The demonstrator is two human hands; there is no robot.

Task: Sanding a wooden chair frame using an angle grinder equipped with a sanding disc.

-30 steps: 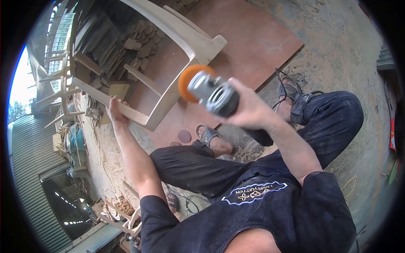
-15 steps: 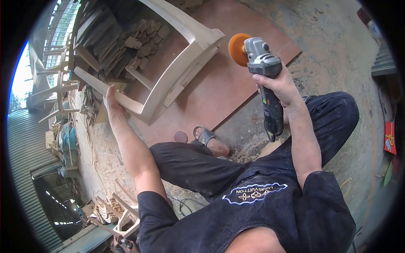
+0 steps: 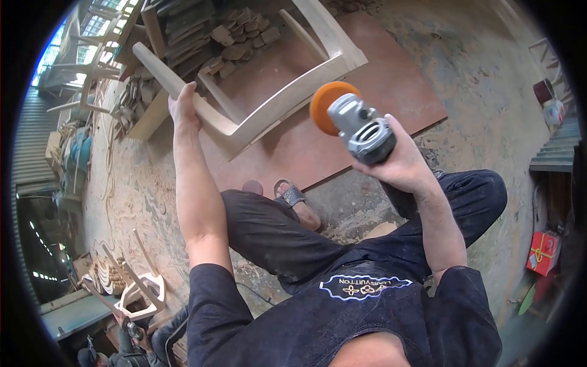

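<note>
My left hand [image 3: 186, 107] is wrapped round one leg of a pale bare-wood chair frame [image 3: 287, 92], which stands tilted over a reddish-brown board. In my right hand [image 3: 403, 162] is a grey and black angle grinder [image 3: 361, 128], gripped round its body below the head. An orange backing disc [image 3: 332, 108] is fitted to the grinder's head and faces the chair frame. A gap shows between the disc and the frame's broad curved rail. The grinder's lower body is partly hidden behind my right hand.
The reddish-brown board [image 3: 373, 61] lies on the dusty floor, with a round sanding disc [image 3: 252, 186] near my sandalled foot. Piles of wood offcuts [image 3: 244, 33] lie beyond the frame. Another person [image 3: 131, 342] works at lower left beside another chair frame [image 3: 143, 293]. A red box [image 3: 543, 252] stands at right.
The chair frame has shifted and turned in my left hand's grip. My right hand has tilted the grinder, and its disc has come lower and closer to the frame.
</note>
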